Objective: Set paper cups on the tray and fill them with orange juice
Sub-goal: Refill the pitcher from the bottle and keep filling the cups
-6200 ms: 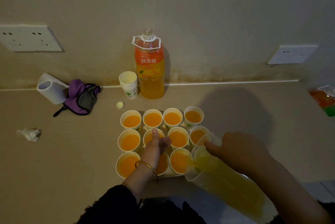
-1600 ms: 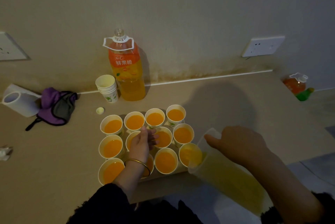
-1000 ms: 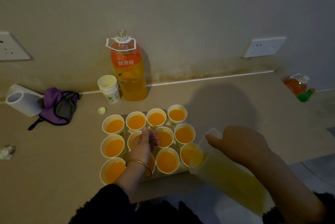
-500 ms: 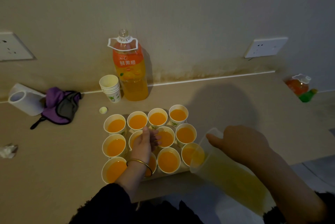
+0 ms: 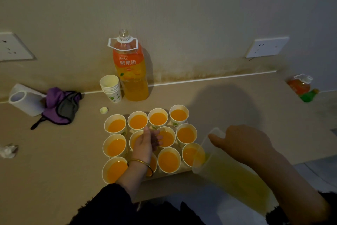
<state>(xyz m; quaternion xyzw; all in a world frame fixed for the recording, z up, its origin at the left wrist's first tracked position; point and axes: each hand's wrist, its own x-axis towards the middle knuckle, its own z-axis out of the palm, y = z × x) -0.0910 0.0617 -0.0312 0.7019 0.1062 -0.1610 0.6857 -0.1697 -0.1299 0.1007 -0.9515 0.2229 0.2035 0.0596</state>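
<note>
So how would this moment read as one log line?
phase: pouring | right hand: holds tilted pitcher over near-right cup | left hand: rests on middle cups

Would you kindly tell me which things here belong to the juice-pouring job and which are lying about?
Job: filled paper cups, clear jug, right hand gripping it, left hand, spare cup stack, juice bottle, bottle cap.
Lying about: tape roll, purple cloth, crumpled paper, two small bottles.

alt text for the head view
A right hand tips a clear jug of juice over the near right cup among twelve filled paper cups; the left hand rests on the middle cups. A juice bottle stands behind.
</note>
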